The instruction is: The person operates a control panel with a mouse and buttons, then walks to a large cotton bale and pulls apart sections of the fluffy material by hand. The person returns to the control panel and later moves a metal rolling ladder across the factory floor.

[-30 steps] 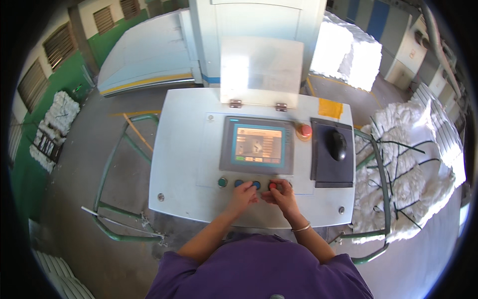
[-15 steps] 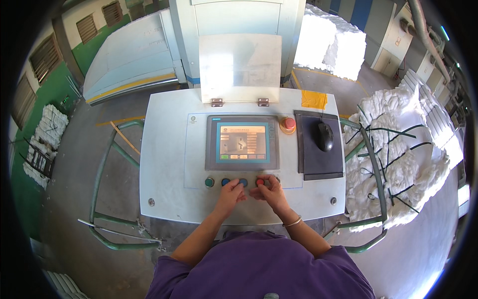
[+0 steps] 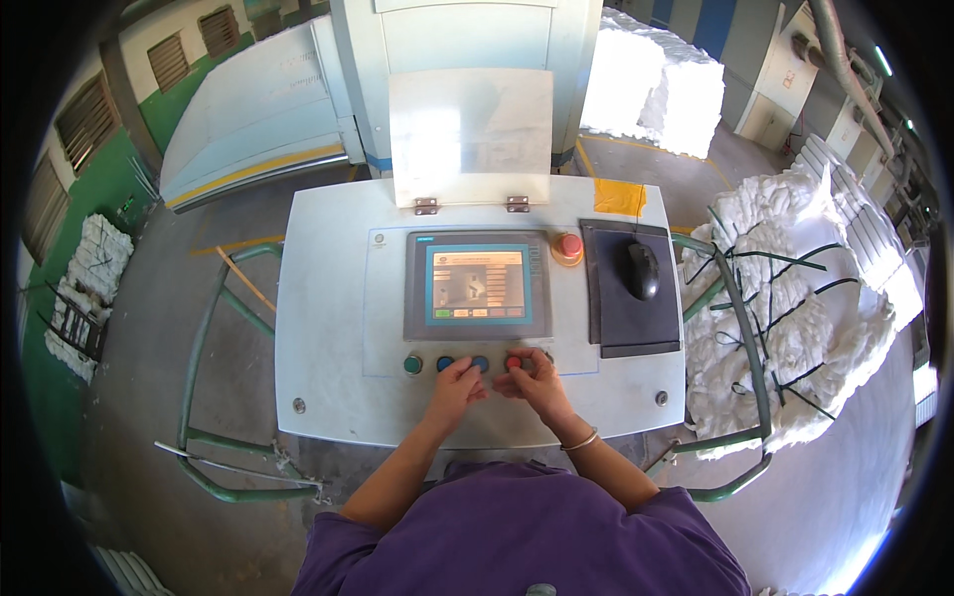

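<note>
Over the button row of a pale control panel, my left hand is loosely closed beside two blue buttons. Its curled fingers hide whatever may be inside. My right hand hovers around a red button, thumb and fingers apart, with nothing visible in it. A green button sits at the row's left end. Just beyond the hands is a lit touchscreen in a grey frame. A red mushroom-shaped stop button stands to the screen's right.
A black mouse rests on a dark pad. The hinged clear cover is raised. Green rails flank the panel. White fibre bales with black straps lie right; a white stack stands farther back.
The view has shifted a little, so the panel sits slightly farther left. Both hands stay at nearly the same place over the buttons.
</note>
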Demonstrator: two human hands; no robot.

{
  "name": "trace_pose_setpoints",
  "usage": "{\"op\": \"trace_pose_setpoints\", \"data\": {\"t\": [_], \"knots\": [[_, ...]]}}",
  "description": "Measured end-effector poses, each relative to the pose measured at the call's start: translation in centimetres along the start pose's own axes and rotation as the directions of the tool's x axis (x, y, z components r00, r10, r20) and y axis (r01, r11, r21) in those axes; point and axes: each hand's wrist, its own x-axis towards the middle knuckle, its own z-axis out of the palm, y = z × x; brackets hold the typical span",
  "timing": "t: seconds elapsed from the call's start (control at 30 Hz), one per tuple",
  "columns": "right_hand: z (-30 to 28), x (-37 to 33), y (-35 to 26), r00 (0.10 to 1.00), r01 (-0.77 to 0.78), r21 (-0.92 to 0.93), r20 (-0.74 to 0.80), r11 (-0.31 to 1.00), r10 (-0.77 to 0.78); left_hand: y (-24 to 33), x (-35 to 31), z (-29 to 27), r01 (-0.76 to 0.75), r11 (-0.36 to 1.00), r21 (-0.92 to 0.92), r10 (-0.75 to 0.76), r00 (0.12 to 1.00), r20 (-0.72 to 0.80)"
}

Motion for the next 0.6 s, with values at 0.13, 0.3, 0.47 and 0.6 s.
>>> {"op": "trace_pose_setpoints", "data": {"t": [0.13, 0.3, 0.47, 0.6], "knots": [[-0.2, 0.1, 0.2, 1.000, 0.009, 0.001, 0.020, 1.000, -0.009, -0.3, 0.2, -0.2, 0.002, 1.000, -0.007, -0.002, 1.000, -0.023], [-0.6, 0.6, 1.7, 0.997, 0.067, 0.020, 0.023, 0.998, -0.068, -0.9, 0.4, -0.8, -0.007, 0.997, 0.071, 0.010, 0.999, -0.032], [-0.9, 1.4, 2.6, 1.000, -0.006, 0.086, 0.021, 0.996, 0.004, -1.0, 0.6, -0.8, -0.088, 0.992, 0.090, 0.086, 0.996, 0.025], [-0.9, 0.9, 2.0, 0.999, 0.023, 0.007, 0.025, 1.000, -0.023, -0.7, 0.5, -0.5, -0.026, 0.999, 0.044, 0.027, 0.999, -0.034]]}}
